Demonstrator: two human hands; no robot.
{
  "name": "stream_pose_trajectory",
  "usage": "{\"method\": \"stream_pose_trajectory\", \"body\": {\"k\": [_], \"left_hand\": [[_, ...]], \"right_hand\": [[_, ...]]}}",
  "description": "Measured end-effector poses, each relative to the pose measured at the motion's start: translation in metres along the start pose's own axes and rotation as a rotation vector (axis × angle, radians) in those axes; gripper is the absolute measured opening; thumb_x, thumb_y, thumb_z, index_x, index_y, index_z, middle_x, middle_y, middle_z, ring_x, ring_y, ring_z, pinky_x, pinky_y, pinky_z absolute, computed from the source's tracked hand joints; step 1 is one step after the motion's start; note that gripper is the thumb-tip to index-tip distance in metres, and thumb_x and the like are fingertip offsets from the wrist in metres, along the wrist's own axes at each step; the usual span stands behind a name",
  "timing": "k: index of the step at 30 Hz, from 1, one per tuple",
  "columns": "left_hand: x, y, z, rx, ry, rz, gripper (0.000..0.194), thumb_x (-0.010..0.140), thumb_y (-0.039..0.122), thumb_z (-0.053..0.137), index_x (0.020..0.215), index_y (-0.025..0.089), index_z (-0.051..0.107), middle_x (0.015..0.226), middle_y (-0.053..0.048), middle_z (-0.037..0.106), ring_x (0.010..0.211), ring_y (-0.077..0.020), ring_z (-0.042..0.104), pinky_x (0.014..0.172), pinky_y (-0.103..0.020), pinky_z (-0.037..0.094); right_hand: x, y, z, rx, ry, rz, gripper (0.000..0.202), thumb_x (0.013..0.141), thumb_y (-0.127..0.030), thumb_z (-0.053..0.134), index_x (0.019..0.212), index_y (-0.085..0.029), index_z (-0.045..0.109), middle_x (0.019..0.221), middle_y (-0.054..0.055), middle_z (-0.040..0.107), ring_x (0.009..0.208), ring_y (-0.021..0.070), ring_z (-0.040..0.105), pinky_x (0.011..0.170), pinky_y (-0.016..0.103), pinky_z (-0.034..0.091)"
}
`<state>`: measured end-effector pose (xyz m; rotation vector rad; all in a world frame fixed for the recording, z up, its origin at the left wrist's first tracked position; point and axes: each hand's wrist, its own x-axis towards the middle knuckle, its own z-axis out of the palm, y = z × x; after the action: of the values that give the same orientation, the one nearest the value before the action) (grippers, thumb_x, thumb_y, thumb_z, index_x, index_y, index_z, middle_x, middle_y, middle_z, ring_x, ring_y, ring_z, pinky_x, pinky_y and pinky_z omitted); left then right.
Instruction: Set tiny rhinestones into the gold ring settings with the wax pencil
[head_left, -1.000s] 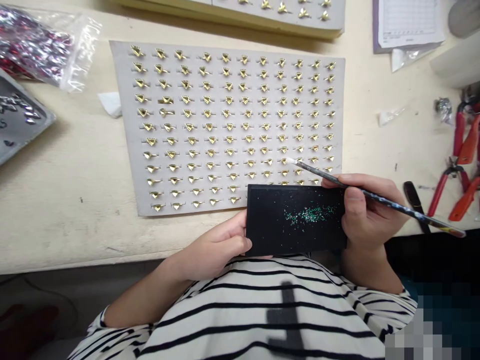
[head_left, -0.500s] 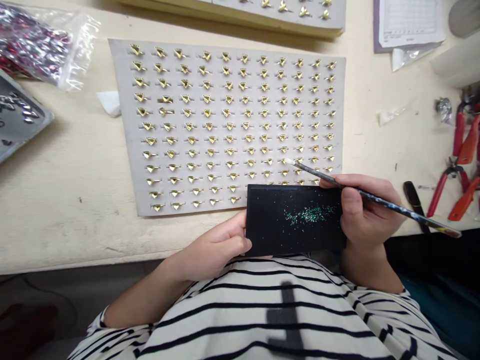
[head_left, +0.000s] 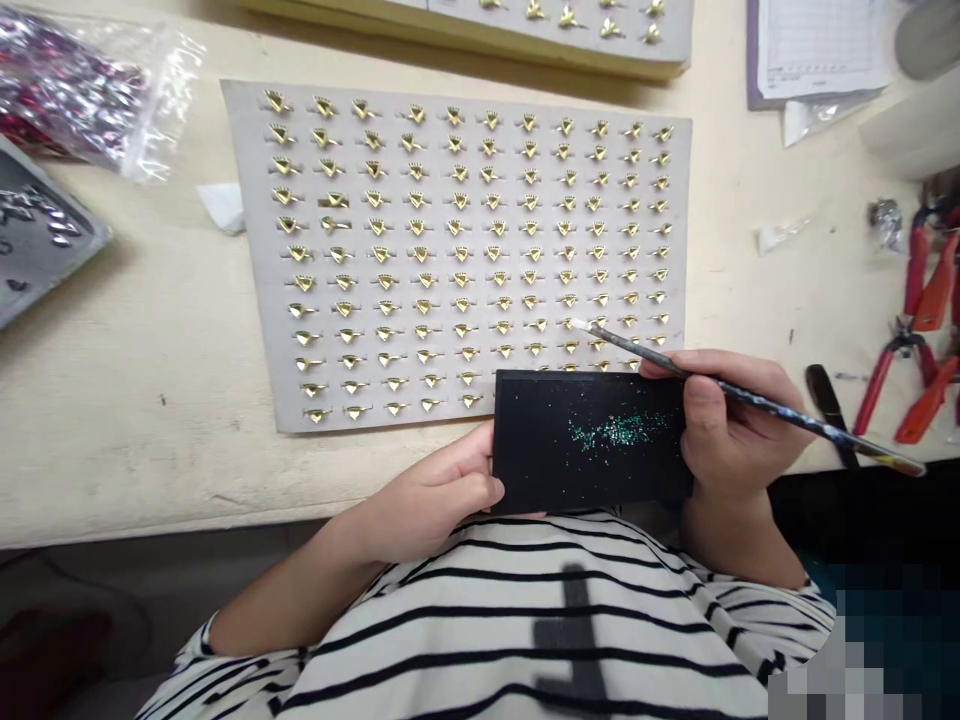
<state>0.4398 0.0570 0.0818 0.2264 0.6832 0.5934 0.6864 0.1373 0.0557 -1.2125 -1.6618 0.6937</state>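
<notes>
Bag (head_left: 154,110) of clear, wrinkled plastic lies at my far left, above a flat grey tray (head_left: 45,260) carrying shiny pieces. To their right, a pale rectangular board (head_left: 264,255) holds rows of polished gold rings (head_left: 460,282) with triangular faces. Next is a smooth black plate (head_left: 532,440), located between the two hands at the near edge of the table (head_left: 135,430) and bearing a scatter of green and white sparkling grains (head_left: 619,430). A slim brush (head_left: 645,349) with a white tip and a speckled shaft slants past its upper right corner; red-handled pliers (head_left: 876,390) lie at far right. My view crops the bag and grey tray. The plate covers the board's lower right corner, and I cannot tell whether the brush tip touches a ring. Left hand (head_left: 442,490): pinching the plate's left edge, thumb on top, fingers mostly hidden. Right hand (head_left: 742,420): grasping the brush, palm inward, thumb at the plate's right edge; I cannot confirm whether it also supports the plate.
</notes>
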Motion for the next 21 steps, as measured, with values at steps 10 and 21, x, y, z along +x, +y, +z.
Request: {"method": "stream_pose_trajectory", "body": {"k": [10, 21], "left_hand": [[-0.0012, -0.0018, -0.0045, 0.057, 0.001, 0.002, 0.055, 0.086, 0.002, 0.044, 0.133, 0.028, 0.057, 0.130, -0.001, 0.068, 0.121, -0.0220, 0.061, 0.097, -0.034, 0.049], [-0.0010, -0.0010, -0.0060, 0.100, -0.019, -0.005, 0.054, 0.087, 0.002, 0.044, 0.133, 0.027, 0.057, 0.130, -0.001, 0.068, 0.119, -0.0222, 0.062, 0.098, -0.035, 0.047]], "right_hand": [[0.0017, -0.0024, 0.0002, -0.003, -0.053, 0.010, 0.032, 0.080, -0.012, 0.063, 0.106, -0.029, 0.070, 0.090, -0.004, 0.076, 0.081, 0.0146, 0.073, 0.073, 0.032, 0.062], [0.0011, -0.0028, 0.0004, 0.005, -0.008, 0.014, 0.029, 0.080, -0.012, 0.063, 0.103, -0.027, 0.071, 0.088, -0.003, 0.075, 0.078, 0.0147, 0.073, 0.069, 0.031, 0.063]]}}
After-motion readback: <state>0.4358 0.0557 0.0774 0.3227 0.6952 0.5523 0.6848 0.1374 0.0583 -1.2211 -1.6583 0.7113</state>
